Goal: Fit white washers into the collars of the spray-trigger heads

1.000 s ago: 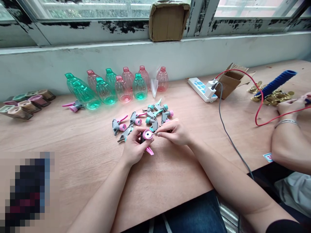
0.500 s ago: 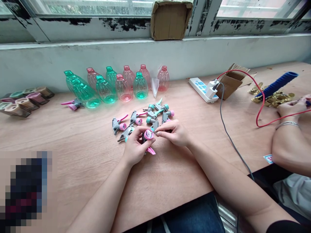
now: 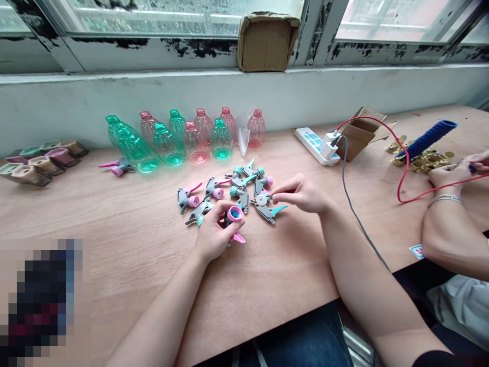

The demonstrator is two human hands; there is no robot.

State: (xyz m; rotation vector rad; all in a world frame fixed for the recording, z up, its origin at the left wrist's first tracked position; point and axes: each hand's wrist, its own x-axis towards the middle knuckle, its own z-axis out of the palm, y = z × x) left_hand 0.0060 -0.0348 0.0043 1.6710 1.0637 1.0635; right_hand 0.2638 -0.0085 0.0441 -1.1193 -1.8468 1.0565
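In the head view, my left hand (image 3: pixel 214 232) is wrapped round a trigger spray head (image 3: pixel 237 238) with a pink collar. The collar's open end faces up and shows blue inside. To its right, my right hand (image 3: pixel 300 193) pinches a thin tool whose kind I cannot make out. At the tool's tip is a small whitish disc (image 3: pixel 261 200), over a grey spray head with a teal trigger (image 3: pixel 278 209). Several more grey spray heads (image 3: pixel 186 200) with pink or teal parts lie in a loose group just beyond my hands.
Green bottles (image 3: pixel 168 145) and pink bottles (image 3: pixel 196 145) stand along the wall. A power strip (image 3: pixel 311 142) with cables and a cardboard box (image 3: pixel 357 135) lie right of them. Another person's hands (image 3: pixel 446 176) work near brass parts and a blue tube (image 3: pixel 430 137).
My right hand has moved right, away from the pink collar, and the whitish disc is now at the tool's tip. The collar shows blue inside instead of white. My left hand keeps its hold.
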